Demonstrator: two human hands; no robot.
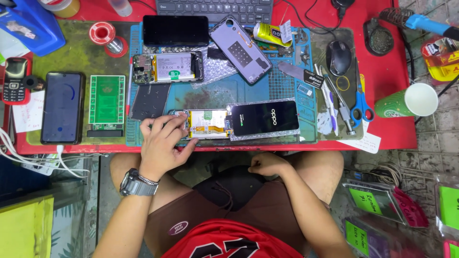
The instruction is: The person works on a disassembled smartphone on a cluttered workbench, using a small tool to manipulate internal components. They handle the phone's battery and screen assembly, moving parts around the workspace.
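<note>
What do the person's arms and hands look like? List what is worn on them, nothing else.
Both arms are bare, with no sleeves and no gloves. The left hand has a chunky grey wristwatch with a metal band on its wrist. The right hand wears nothing: no watch, no band, and no ring that can be seen.

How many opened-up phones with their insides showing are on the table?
2. One opened phone lies on the mat's upper left, nobody touching it. The other opened phone lies at the near edge, under the left hand. More may hide under clutter.
</note>
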